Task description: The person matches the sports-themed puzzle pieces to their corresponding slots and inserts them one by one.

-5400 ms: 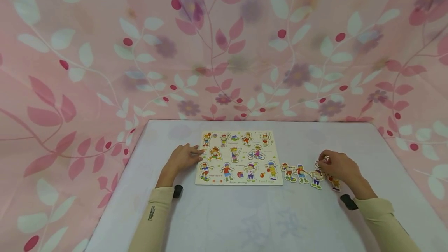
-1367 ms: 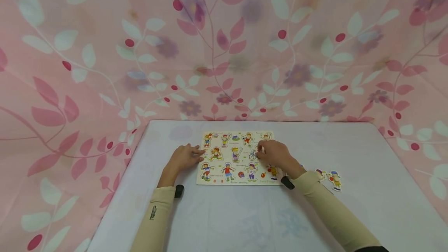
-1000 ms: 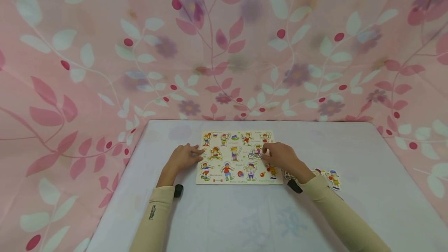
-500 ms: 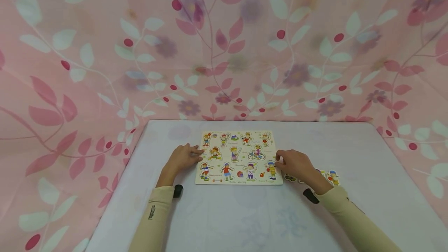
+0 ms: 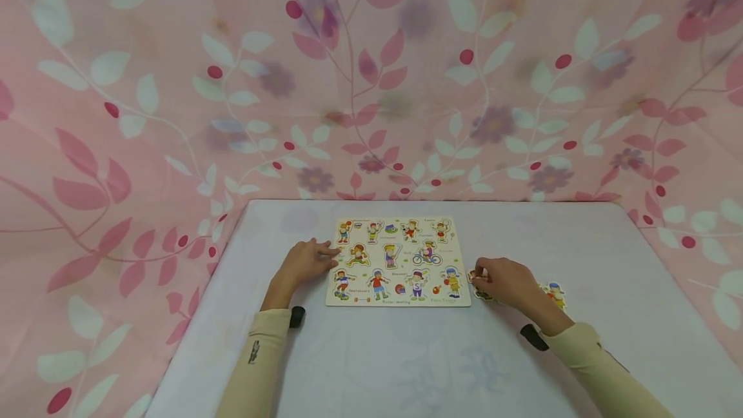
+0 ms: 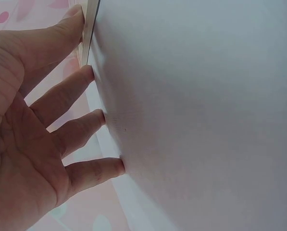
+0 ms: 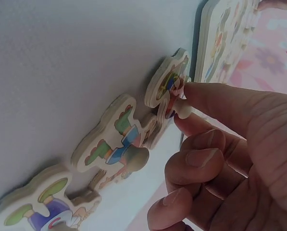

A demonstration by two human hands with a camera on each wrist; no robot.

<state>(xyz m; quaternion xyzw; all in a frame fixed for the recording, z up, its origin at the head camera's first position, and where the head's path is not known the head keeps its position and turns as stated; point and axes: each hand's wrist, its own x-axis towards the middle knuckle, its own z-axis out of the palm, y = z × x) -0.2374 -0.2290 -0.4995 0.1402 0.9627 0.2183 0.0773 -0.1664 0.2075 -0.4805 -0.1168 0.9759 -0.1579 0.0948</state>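
A wooden peg puzzle board (image 5: 348,304) printed with children playing sports lies flat at the table's middle. At its left edge my left hand (image 5: 304,260) rests with fingers spread; in the left wrist view, its thumb and a fingertip meet the board's edge (image 6: 89,33) while other fingertips touch the cloth. Just right of the board, my right hand (image 5: 505,282) pinches the knob of a child-shaped puzzle piece (image 7: 160,86) between thumb and index finger; the other fingers curl. Beside it lie a piece with green boots (image 7: 119,139) and one in purple trousers (image 7: 52,202).
A piece with a blue cap (image 5: 555,293) lies at the right end of the row, partly behind the right wrist. White cloth (image 5: 377,366) covers the table. A pink floral curtain (image 5: 371,82) rises behind it. Black wrist devices (image 5: 297,317) sit on both wrists.
My right hand went from the loose pieces to the cyclist spot on the board, then back right and nearer to the piece beside the board. The left hand has stayed put.
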